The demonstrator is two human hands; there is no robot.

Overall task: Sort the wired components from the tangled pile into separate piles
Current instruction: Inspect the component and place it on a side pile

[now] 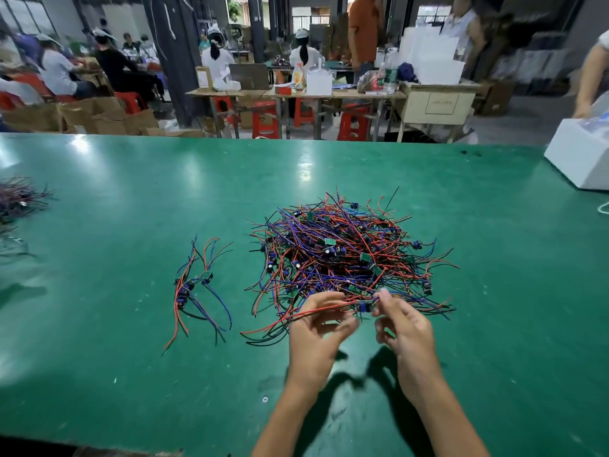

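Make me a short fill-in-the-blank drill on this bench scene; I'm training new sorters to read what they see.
1. The small sorted group lies to the ____ of the tangled pile.
2. The table has a ____ top.
3. The left hand and right hand work at the pile's ____ edge.
4. The white box sits at the table's far ____ corner.

Missing words: left; green; near; right
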